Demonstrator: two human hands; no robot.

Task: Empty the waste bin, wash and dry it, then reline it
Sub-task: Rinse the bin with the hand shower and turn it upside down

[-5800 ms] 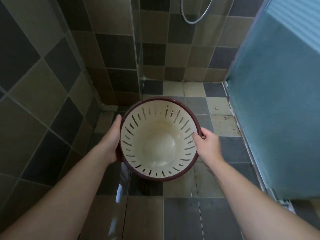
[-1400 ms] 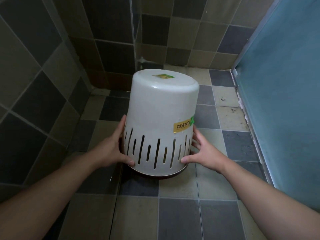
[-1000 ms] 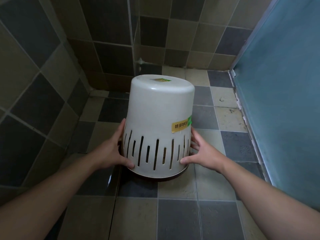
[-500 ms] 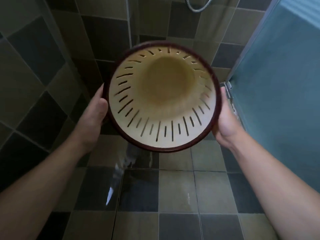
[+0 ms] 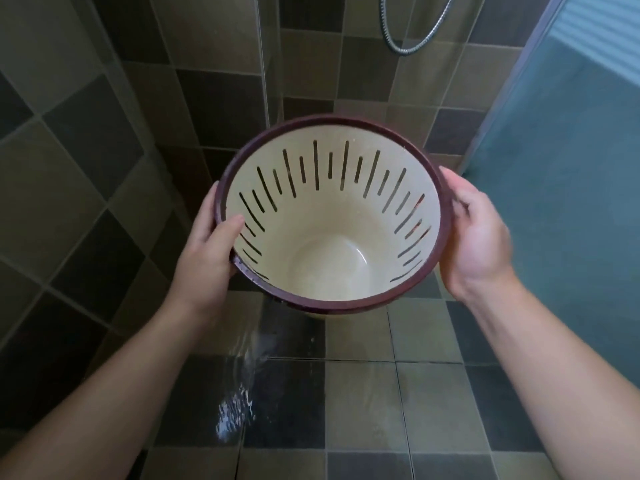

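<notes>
Both hands' fingers, left hand (image 5: 207, 251) and right hand (image 5: 474, 233), clamp the bin (image 5: 332, 216) rim; washed, dripping; drying comes next.

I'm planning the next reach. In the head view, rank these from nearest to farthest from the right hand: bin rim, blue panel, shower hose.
1. bin rim: held by the right hand at the bin's right side.
2. blue panel: just right of that hand, not touching.
3. shower hose: top of view, looping on the back wall.
</notes>
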